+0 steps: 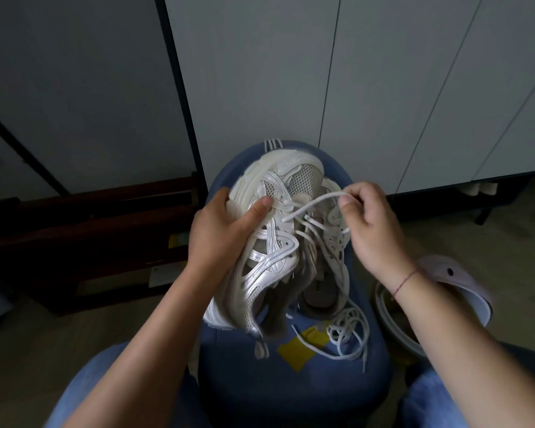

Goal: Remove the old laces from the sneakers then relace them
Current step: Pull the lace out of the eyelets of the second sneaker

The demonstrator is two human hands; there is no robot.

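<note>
A white and silver sneaker (pixel 269 267) is tilted on its side over a blue padded stool (pixel 294 393), toe pointing away from me. My left hand (pixel 223 230) grips its sole edge, thumb pressed on the upper near the eyelets. My right hand (pixel 368 223) pinches a white lace (pixel 315 203) that runs from the eyelets up to my fingertips. A second sneaker (pixel 325 285) lies beneath and to the right. A loose heap of white lace (pixel 349 332) trails onto the stool seat.
A yellow tag (pixel 297 350) lies on the stool seat. A pale clog (pixel 457 282) and a round white-rimmed object (pixel 393 322) sit on the floor to the right. White cabinet doors (pixel 352 72) rise behind; a dark low shelf (pixel 90 236) stands left. My knees in jeans flank the stool.
</note>
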